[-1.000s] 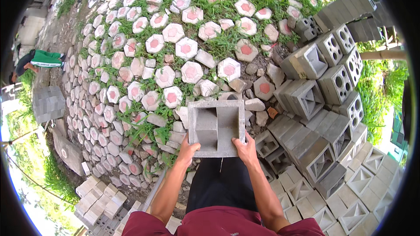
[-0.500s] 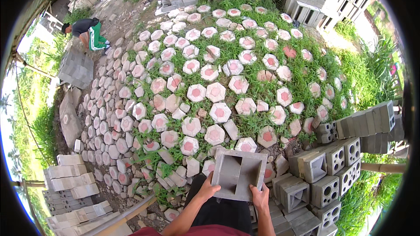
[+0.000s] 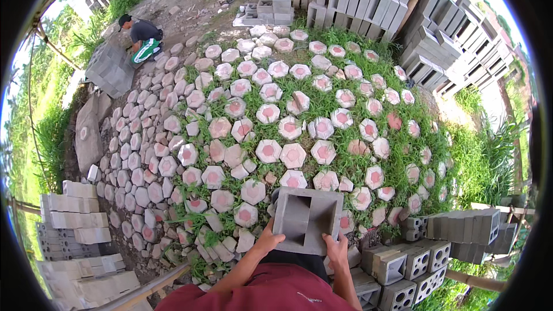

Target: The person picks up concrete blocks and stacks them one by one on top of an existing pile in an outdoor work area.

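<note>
A grey concrete block (image 3: 309,196) with two hollow cells is held up in front of my body. My left hand (image 3: 269,239) grips its lower left edge, the thumb lying on the near rim. On the opposite side my right hand (image 3: 336,249) clasps the lower right edge, its thumb also on the rim. The fingers of both hands are partly hidden behind the block. Beneath it, hexagonal pavers (image 3: 292,155) with reddish centres are set in grass and stones.
Stacked round-holed blocks (image 3: 417,262) stand close on my right, and pale blocks (image 3: 75,213) are piled at left. Tall stacks of hollow blocks (image 3: 368,0) line the far side. A person (image 3: 143,39) crouches at far left beside a grey block pile (image 3: 111,70).
My view has shifted, and the pavers sit lower and more of my shirt shows. The block stays in both hands. At far left the person has gone from bending over to crouching.
</note>
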